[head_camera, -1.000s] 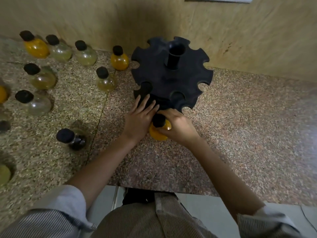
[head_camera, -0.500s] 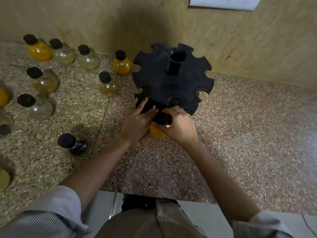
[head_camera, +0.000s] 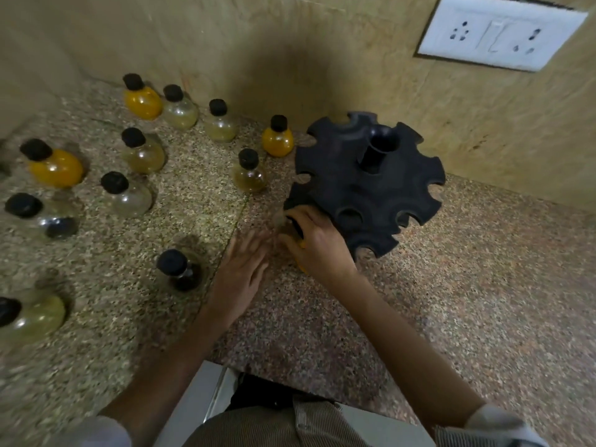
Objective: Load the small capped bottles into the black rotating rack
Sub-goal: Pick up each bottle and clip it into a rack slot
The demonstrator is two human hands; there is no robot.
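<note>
The right hand (head_camera: 317, 243) grips an orange bottle (head_camera: 301, 267), mostly hidden beneath its palm, against the black rack (head_camera: 367, 185) just beyond; better to slide the neck squarely into the slot while the flat, empty left hand (head_camera: 242, 269) waits beside

Speckled granite counter (head_camera: 483, 301) meets beige wall (head_camera: 258, 43) (white socket plate (head_camera: 501, 30) mounted).

Orange bottle (head_camera: 301, 245) at black rack (head_camera: 367, 185) edge slot; others (head_camera: 142, 98) loose on counter.
</note>
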